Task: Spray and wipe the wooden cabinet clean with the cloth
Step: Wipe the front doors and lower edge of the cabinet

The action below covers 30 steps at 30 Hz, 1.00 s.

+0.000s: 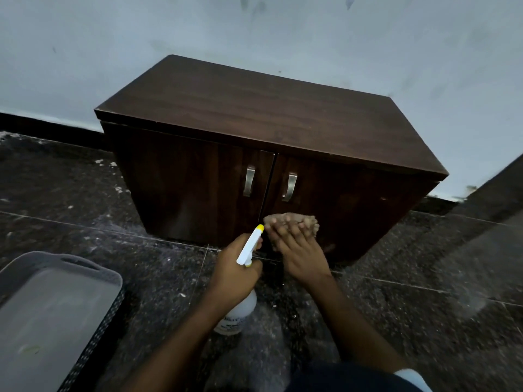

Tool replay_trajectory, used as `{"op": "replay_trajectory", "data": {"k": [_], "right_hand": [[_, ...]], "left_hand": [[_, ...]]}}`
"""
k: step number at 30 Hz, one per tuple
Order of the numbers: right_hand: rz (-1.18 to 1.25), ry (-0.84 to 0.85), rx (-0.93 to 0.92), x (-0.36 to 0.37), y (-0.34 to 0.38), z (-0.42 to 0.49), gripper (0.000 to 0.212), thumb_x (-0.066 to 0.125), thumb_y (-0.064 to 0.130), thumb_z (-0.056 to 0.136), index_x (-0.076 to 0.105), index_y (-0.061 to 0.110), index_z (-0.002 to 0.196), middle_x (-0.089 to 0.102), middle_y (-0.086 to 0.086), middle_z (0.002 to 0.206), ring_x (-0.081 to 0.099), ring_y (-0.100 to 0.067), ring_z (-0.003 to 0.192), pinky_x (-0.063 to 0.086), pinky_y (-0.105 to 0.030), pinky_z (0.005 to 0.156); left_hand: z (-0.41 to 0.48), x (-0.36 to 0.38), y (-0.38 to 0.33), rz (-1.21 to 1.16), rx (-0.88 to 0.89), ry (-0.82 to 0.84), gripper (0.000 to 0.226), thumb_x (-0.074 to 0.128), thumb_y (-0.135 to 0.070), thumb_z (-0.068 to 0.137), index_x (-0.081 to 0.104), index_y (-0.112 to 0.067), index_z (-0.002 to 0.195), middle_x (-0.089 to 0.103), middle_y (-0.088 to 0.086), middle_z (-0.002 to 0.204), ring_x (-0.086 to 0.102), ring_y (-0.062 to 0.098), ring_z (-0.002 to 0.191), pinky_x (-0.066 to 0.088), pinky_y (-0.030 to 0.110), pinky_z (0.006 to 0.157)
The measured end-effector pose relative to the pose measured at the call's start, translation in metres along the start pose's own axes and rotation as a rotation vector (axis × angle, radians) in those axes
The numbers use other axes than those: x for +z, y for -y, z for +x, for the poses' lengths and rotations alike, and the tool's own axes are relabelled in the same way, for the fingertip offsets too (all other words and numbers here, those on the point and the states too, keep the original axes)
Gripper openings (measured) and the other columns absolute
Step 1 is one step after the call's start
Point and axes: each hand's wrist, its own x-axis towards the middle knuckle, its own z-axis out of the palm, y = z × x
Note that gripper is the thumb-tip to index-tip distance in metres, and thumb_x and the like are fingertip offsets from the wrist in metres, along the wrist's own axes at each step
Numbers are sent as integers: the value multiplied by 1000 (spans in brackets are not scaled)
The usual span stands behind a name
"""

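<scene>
Both forearms reach forward from my dark-clothed lap toward the wooden cabinet [254, 108]. My left hand [235, 264] has its fingers curled tight round the neck of the spray bottle [240, 309], in front of the cabinet's base. Dark print runs across the bottle's white body, but it is too blurred to read. The bottle's long axis runs from me toward the cabinet, and its yellow nozzle tip [259, 228] points at the low end of the seam between the two doors.

My right hand [300, 250] lies open, fingers spread and straight, pressing the tan cloth [291, 219] flat against the lower part of the cabinet's right door, just right of the seam and below the right handle [290, 186]. The left handle [249, 181] hangs on the other door.

A grey basket [36, 257] sits well to the cabinet's left on the dark speckled floor [141, 222]. A pale wall [254, 29] stands behind the cabinet.
</scene>
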Motion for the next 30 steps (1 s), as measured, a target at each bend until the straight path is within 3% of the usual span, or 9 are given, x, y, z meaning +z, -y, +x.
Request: {"op": "replay_trajectory", "data": {"k": [3,5,9,14,19,22,24,27,30], "right_hand": [[107,-164,399,-15,9,25,82,47,20,93,8,15,165,-11,-7,172,-6,-39,157,-9,-52,126],[175,-219,490,-23,18,39,80,40,22,95,1,14,165,-10,-11,172,-10,-43,156,-12,-55,124],[171,-194,395,-19,12,36,80,45,21,96,6,13,165,0,-11,173,-1,-43,157,-6,-56,125],[49,113,97,4,10,-8,93,63,21,92,7,19,165,-3,-2,173,-3,-34,159,2,-54,127],[119,115,158,1,28,6,85,54,19,93,9,16,165,-1,-5,173,0,-39,158,-6,-54,126],[137,236,-108,5,37,13,74,44,22,99,11,19,165,0,0,171,9,-31,158,-8,-44,127],[63,356,-278,7,22,8,66,35,26,103,12,16,164,4,0,170,6,-25,159,-9,-43,126],[52,469,-203,8,-11,-44,64,42,35,107,17,17,163,12,2,170,8,-22,157,-3,-50,127],[-6,587,-74,-1,-55,-92,65,32,36,106,0,23,161,2,5,171,-4,-23,158,-5,-50,126]], "left_hand": [[3,-7,1,15,-10,-6,36,60,14,82,68,-12,104,68,22,93,60,35,74,44,30,64],[-1,-9,4,40,-30,2,37,61,11,83,69,-16,106,70,16,93,58,24,68,43,24,60],[-3,-6,3,43,-25,-2,36,62,9,84,69,-17,108,71,12,92,58,22,68,42,20,58],[-7,-2,1,66,-28,-7,28,63,7,86,65,-15,103,61,6,79,48,6,63,39,12,56],[-8,0,12,113,-89,-75,32,65,8,86,55,-23,84,47,-1,68,43,9,57,36,21,56],[-11,-2,18,41,-156,-105,36,65,9,86,62,-26,94,68,19,90,63,31,79,52,47,71],[-11,-4,20,37,-164,-116,44,65,9,85,60,-34,94,66,12,84,59,24,72,49,40,67],[-12,-4,21,69,-144,-78,31,67,6,84,64,-19,103,58,1,78,53,16,66,42,30,62],[-7,-6,13,88,-105,-17,33,64,4,87,64,-22,109,64,9,90,58,21,75,44,27,63]]}}
